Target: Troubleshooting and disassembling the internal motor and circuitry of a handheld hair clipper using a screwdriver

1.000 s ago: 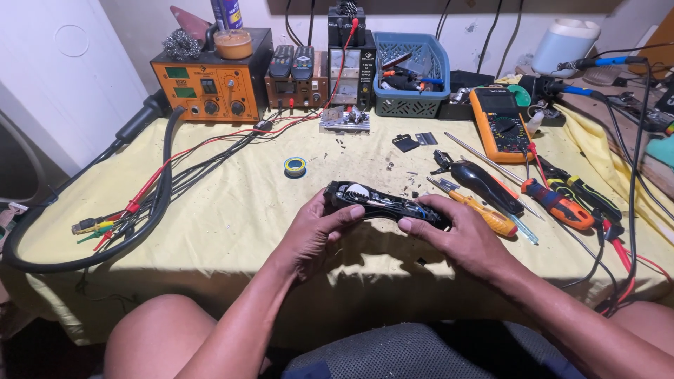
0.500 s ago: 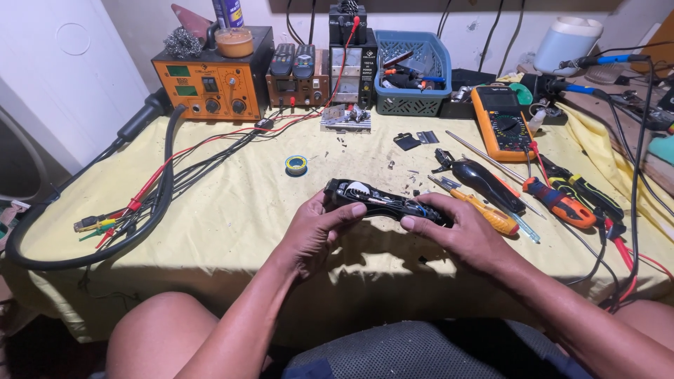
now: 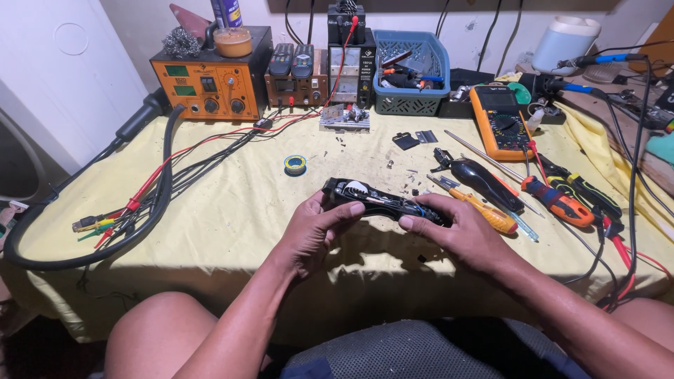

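Observation:
A long black device (image 3: 382, 199) with its cover off lies across both my hands just above the yellow cloth (image 3: 232, 203). White and blue parts and thin wires show inside it. My left hand (image 3: 316, 228) grips its left end, thumb on top. My right hand (image 3: 460, 235) holds the right end, fingers curled over it.
An orange station (image 3: 210, 81), a power supply (image 3: 347, 52) and a blue basket (image 3: 411, 70) line the back. A solder spool (image 3: 295, 164) lies mid-table. An orange multimeter (image 3: 500, 123), screwdrivers (image 3: 484, 210) and pliers (image 3: 558, 200) sit right. Thick black cables (image 3: 151, 203) loop left.
Both hands keep hold of the black device. It has shifted slightly, with the fingers adjusting on it.

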